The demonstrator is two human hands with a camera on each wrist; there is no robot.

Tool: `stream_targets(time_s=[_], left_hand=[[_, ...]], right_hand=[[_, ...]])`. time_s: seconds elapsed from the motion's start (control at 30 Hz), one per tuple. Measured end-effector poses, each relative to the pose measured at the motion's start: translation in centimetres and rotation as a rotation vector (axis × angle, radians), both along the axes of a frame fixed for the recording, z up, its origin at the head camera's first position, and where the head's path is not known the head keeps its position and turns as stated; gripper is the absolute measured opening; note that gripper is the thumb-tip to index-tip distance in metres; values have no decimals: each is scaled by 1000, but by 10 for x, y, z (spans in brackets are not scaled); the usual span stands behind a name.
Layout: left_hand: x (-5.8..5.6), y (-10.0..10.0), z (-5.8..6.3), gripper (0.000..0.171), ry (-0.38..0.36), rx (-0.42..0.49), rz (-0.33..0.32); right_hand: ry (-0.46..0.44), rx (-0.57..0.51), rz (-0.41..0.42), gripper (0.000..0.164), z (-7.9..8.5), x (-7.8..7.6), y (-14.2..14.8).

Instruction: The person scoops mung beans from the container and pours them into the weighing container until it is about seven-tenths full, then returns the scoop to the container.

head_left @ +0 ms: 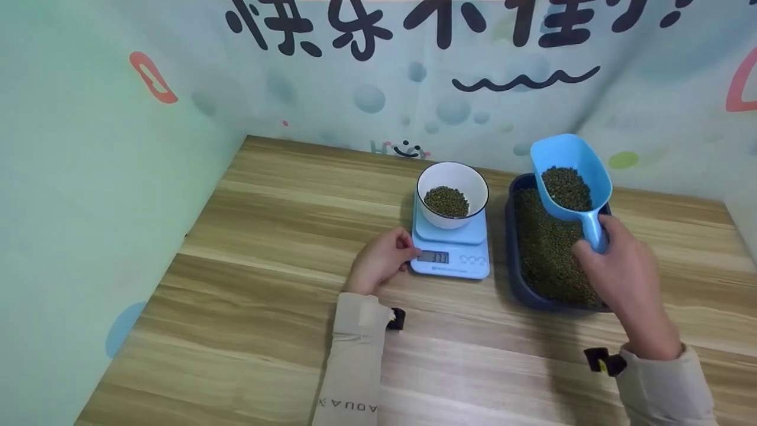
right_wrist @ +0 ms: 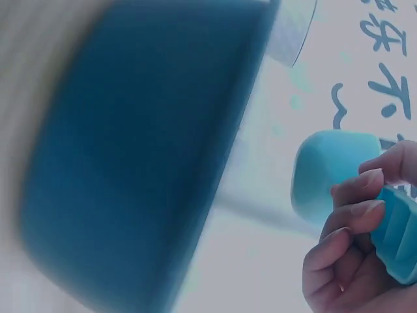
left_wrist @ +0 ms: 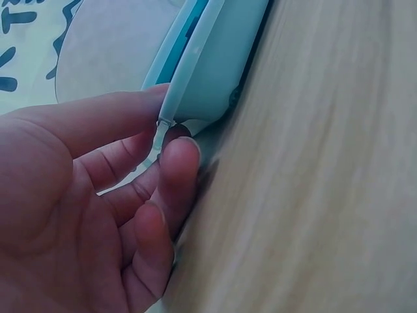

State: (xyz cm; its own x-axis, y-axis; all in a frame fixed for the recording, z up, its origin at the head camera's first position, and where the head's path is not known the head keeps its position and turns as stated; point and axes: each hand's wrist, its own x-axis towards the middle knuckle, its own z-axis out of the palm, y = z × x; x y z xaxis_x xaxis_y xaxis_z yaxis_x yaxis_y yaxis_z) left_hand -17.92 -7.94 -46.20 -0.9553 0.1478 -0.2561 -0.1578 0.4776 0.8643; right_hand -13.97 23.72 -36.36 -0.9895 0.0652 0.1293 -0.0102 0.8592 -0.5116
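My right hand (head_left: 630, 278) grips the handle of a light-blue scoop (head_left: 571, 151), raised over the far end of a dark-blue tub (head_left: 513, 266). Small brownish-green beans (head_left: 569, 189) lie in the scoop, and more of the same fill the tub. In the right wrist view, fingers (right_wrist: 348, 222) curl around the scoop's handle (right_wrist: 397, 238). My left hand (head_left: 381, 260) pinches the left edge of a light-blue kitchen scale (head_left: 449, 267), thumb and fingertips at its rim beside the lit display. A white dark-rimmed bowl (head_left: 470, 177) with beans stands on the scale.
The wood-grain table (head_left: 266, 284) reaches back to a printed wall cloth (head_left: 331, 89) with large characters. Another pale-green wall (head_left: 89, 177) borders the left side. The tub stands just right of the scale.
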Motion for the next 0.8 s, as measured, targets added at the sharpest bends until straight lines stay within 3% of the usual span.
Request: stream_targets(time_s=[0.3, 0.57, 0.8], left_hand=[[0, 0, 2, 14, 8, -5, 8], [1, 1, 5, 14, -19, -25, 9], [1, 0, 3, 14, -36, -30, 26]], right_hand=[[-14, 68, 125, 44, 18, -10, -20], [4, 127, 213, 37, 29, -16, -33], [99, 238, 352, 19, 35, -25, -44]])
